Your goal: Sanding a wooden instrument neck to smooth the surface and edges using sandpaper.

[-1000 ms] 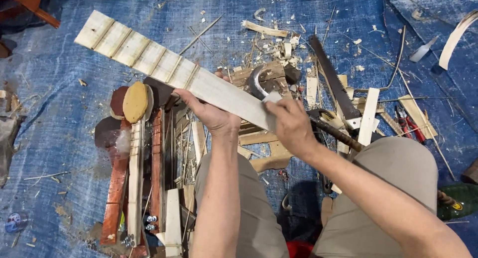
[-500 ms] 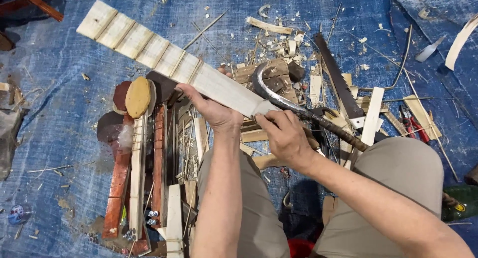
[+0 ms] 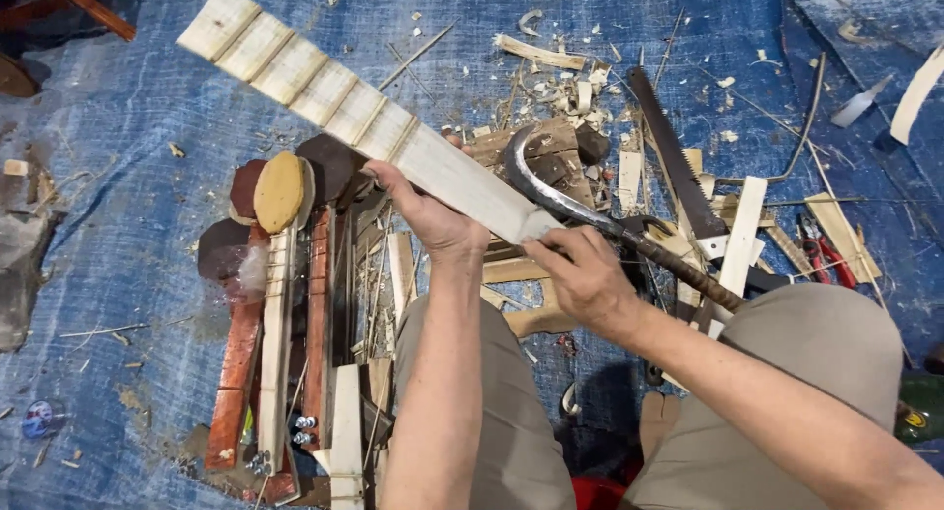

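Note:
My left hand (image 3: 433,215) grips a long pale wooden neck piece (image 3: 324,87) from below, near its plain end. The piece has several cross slots and points up and to the left. My right hand (image 3: 580,274) is closed on a curved dark-bladed knife (image 3: 536,190) where the blade meets its wrapped handle (image 3: 688,279). The blade hooks over the near end of the pale piece. Both forearms reach out over my knees in khaki trousers.
A blue tarp (image 3: 128,274) covers the ground, strewn with shavings and offcuts. Several wooden necks and rounded dark pieces (image 3: 285,303) lie to the left. A handsaw (image 3: 678,166), a wooden block (image 3: 551,151) and red pliers (image 3: 816,244) lie ahead and right.
My right hand and the knife have drawn slightly back toward me at the end of the piece. The far end of the pale piece has lifted a little.

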